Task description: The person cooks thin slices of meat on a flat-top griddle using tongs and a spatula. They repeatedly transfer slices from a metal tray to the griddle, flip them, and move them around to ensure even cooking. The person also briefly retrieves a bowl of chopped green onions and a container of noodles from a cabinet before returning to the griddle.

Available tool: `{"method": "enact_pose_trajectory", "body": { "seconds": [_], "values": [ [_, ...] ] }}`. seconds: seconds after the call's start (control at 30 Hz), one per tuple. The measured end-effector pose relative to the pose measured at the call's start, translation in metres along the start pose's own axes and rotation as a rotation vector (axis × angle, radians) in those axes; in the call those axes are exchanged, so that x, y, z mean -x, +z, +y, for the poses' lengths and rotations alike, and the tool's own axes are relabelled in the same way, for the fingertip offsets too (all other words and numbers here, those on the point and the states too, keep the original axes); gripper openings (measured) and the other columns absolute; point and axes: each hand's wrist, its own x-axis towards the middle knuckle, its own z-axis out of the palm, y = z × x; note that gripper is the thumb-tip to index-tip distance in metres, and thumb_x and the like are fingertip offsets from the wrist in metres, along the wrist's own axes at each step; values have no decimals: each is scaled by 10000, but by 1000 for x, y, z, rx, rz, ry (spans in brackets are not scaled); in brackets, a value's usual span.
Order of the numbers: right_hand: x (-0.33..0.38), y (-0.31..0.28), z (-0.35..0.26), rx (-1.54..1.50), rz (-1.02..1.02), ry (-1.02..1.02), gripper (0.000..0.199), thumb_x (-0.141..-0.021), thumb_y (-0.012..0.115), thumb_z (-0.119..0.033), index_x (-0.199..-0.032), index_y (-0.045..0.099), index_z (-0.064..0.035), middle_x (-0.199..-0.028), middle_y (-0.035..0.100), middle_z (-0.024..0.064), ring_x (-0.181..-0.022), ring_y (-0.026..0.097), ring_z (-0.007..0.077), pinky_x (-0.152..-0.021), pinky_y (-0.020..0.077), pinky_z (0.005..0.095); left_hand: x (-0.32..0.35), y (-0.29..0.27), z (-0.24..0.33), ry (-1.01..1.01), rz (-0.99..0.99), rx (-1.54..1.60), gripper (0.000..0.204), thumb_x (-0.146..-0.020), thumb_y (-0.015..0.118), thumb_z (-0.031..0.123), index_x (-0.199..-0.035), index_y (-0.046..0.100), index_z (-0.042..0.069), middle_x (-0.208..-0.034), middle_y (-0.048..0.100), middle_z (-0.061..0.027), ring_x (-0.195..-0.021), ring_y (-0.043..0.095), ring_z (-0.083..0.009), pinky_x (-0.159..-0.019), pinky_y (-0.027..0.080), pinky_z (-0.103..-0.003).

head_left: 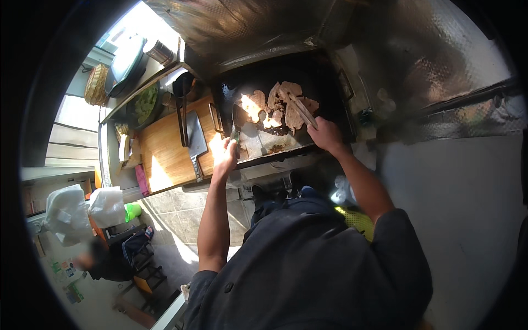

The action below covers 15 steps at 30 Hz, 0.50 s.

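Observation:
Slices of browned meat [269, 104] lie bunched on a dark flat griddle [324, 71], partly in bright sunlight. My right hand [325, 135] is closed round a pair of tongs [301, 110], whose tips reach down onto the meat on the right. At the griddle's front left, my left hand [225, 158] grips the handle of what looks like a spatula [238, 118], its head close to the left end of the meat. How far that head touches the meat is hard to make out.
Left of the griddle, a cleaver [197, 140] and dark long-handled tongs [182, 118] lie on a wooden cutting board [159, 143]. Behind it stands a bowl of greens [146, 104]. Foil-like sheeting [258, 33] surrounds the griddle. A person [107, 261] is at lower left.

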Motion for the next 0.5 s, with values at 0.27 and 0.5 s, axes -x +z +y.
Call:
{"method": "enact_pose_trajectory", "body": {
  "seconds": [0.27,0.5],
  "values": [
    [35,-6,136,-265,-90,182,377,-958,652,-361,-865,615,2,-756,673,149,-669,671,324,-631,517,458,12,56,20,-67,-75,209,259,-1053,521,335,-937,548,106,-588,481,8,-403,417,-102,-379,297,-274],
    [57,-55,76,-583,-206,152,273,-985,644,-268,-919,647,-3,-658,641,52,-511,594,126,-499,480,332,35,86,24,-99,-130,126,331,-1053,525,298,-1173,587,-4,-614,567,-19,-468,504,-95,-440,380,-262]
  ]
}}
